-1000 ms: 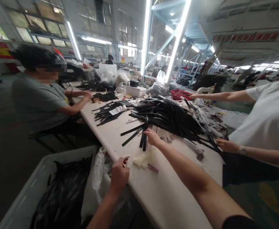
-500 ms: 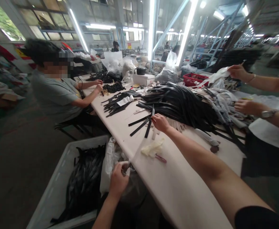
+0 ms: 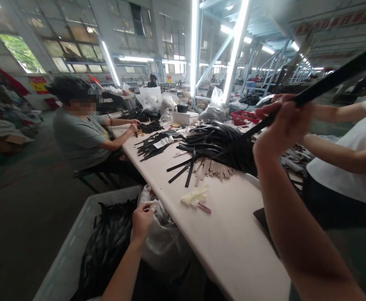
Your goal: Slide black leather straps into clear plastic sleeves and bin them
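1) Whitish bin [image 3: 72, 236], lower left: heaped with black strips [image 3: 108, 234]
2) Crumpled white sack [image 3: 166, 242] beside it, contents unclear
3) Right hand [image 3: 281, 129], right side: pinching long flat strap [image 3: 336, 76], diagonal to upper right
4) Left hand [image 3: 143, 221], lower centre: curled, can't tell if holding anything

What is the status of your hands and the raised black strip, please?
Right hand up, gripping black strip. Left hand beside white bag, contact unclear. Co-worker's arm beyond right hand.

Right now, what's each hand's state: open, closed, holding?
Left hand: fingers curled; can't tell if holding anything.
Right hand: closed, holding a black strip.
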Demonstrator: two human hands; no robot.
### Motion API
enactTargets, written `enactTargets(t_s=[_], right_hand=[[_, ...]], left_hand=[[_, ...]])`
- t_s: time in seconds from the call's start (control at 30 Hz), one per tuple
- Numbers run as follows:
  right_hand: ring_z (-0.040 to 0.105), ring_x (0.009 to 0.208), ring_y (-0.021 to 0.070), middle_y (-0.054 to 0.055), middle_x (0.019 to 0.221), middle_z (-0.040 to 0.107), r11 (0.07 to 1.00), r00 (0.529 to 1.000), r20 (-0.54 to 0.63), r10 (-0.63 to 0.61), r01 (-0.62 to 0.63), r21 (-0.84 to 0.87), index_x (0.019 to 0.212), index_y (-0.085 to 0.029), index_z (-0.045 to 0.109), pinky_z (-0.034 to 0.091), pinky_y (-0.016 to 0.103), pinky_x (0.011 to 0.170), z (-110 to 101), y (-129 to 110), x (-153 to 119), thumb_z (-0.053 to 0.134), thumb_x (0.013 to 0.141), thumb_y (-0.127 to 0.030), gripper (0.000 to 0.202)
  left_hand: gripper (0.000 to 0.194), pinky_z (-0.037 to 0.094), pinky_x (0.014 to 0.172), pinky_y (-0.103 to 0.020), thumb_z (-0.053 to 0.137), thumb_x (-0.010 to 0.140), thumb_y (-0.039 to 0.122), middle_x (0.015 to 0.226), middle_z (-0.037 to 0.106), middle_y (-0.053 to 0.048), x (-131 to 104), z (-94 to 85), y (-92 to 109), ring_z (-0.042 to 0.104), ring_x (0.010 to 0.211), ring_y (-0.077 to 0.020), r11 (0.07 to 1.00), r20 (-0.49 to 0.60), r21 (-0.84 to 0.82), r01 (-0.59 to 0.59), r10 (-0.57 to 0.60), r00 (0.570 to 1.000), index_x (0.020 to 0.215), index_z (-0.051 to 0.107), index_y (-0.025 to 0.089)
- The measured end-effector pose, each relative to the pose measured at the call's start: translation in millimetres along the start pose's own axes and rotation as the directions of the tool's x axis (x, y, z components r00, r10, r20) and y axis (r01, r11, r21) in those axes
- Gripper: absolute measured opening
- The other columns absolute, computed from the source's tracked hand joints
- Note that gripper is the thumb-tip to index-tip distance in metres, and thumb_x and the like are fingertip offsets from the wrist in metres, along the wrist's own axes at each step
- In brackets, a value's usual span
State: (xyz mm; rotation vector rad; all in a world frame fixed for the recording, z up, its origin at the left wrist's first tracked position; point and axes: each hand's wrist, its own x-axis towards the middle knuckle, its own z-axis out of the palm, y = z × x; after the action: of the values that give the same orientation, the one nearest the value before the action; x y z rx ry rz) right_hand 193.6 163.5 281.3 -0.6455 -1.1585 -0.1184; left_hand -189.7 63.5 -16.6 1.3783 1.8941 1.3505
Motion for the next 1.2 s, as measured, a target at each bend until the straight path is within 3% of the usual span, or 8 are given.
enactTargets(t_s=[0.1,0.2,0.4,0.6,0.7,0.77,1.0,1.2], right_hand=[[0.05,0.047,0.0159,-0.001,0.068,0.049,1.0,0.992,-0.126,-0.025,0.026,0.01,0.107,-0.031,0.058,0.043,0.031,0.051,-39,-71,21,0.04,0.104,-0.039,0.02],[0.043,0.044,0.0138,-0.001,0.063,0.05,0.977,0.948,0.251,0.196,-0.166,-0.136,0.101,-0.029,0.065,0.032,0.027,0.042,-72,-115,4,0.058,0.097,-0.038,0.013],[0.052,0.053,0.0115,-0.001,0.061,0.059,0.761,0.433,0.646,0.629,-0.513,-0.398,0.085,-0.017,0.069,0.037,0.022,0.048,-101,-110,-87,0.066,0.089,-0.039,0.023],[0.029,0.036,0.0029,0.003,0.068,0.065,0.357,0.24,0.538,0.808,-0.926,-0.121,0.09,-0.012,0.068,0.012,0.021,0.036,-100,-94,-133,0.064,0.084,-0.059,0.048],[0.029,0.036,0.0015,0.006,0.079,0.069,0.202,0.171,0.541,0.824,-0.979,0.001,0.096,-0.011,0.068,0.011,0.021,0.036,-100,-83,-145,0.067,0.08,-0.065,0.056],[0.028,0.036,0.0023,-0.001,0.06,0.06,0.141,0.117,0.516,0.849,-0.99,-0.007,0.088,-0.011,0.066,0.013,0.021,0.037,-104,-70,-159,0.073,0.074,-0.064,0.056],[0.026,0.035,0.0017,-0.004,0.055,0.056,-0.066,-0.057,0.413,0.909,-0.998,0.007,0.083,-0.013,0.063,0.013,0.021,0.038,-130,-23,-228,0.081,0.065,-0.051,0.046],[0.027,0.034,0.0015,0.008,0.072,0.071,-0.016,-0.03,0.277,0.96,-0.999,-0.052,0.082,-0.011,0.065,0.012,0.021,0.035,-152,11,-260,0.076,0.067,-0.046,0.04]], left_hand=[[0.034,0.048,0.056,-0.024,0.072,0.074,0.041,0.073,0.073,-0.005,13,-7.1,31,0.065,0.061,-0.0173,0.99,-0.036,-0.137,-0.033,0.028,0.999,0.092,0.075,0.013],[0.034,0.049,0.058,-0.023,0.071,0.076,0.04,0.076,0.074,-0.005,31,-12.4,70,0.066,0.065,-0.0173,0.981,-0.053,-0.165,-0.104,0.096,0.994,0.095,0.075,0.012],[0.027,0.055,0.08,-0.03,0.065,0.083,0.033,0.092,0.077,-0.008,48,-23.2,184,0.071,0.086,-0.021,0.894,-0.116,-0.212,-0.394,0.378,0.919,0.1,0.074,0.013],[0.015,0.052,0.092,-0.035,0.067,0.087,0.021,0.099,0.075,-0.007,8,15.0,281,0.068,0.094,-0.0193,0.434,0.016,-0.031,-0.901,0.901,0.433,0.101,0.071,0.02],[0.019,0.052,0.093,-0.038,0.061,0.09,0.016,0.106,0.074,-0.009,-20,58.2,275,0.067,0.1,-0.0203,0.196,0.23,-0.11,-0.974,0.959,0.167,0.107,0.069,0.021],[0.019,0.053,0.093,-0.041,0.058,0.092,0.016,0.109,0.073,-0.01,-39,86.2,255,0.066,0.102,-0.022,0.175,0.308,-0.163,-0.971,0.944,0.118,0.107,0.068,0.021],[0.024,0.051,0.098,-0.044,0.055,0.094,0.025,0.108,0.074,-0.01,-97,132.2,188,0.067,0.105,-0.0258,0.728,0.457,-0.265,-0.632,0.673,0.582,0.109,0.072,0.027],[0.023,0.054,0.093,-0.046,0.06,0.085,0.038,0.101,0.075,-0.012,-151,112.1,114,0.069,0.101,-0.0329,0.983,0.419,-0.128,-0.129,0.172,0.892,0.1,0.075,0.029]])
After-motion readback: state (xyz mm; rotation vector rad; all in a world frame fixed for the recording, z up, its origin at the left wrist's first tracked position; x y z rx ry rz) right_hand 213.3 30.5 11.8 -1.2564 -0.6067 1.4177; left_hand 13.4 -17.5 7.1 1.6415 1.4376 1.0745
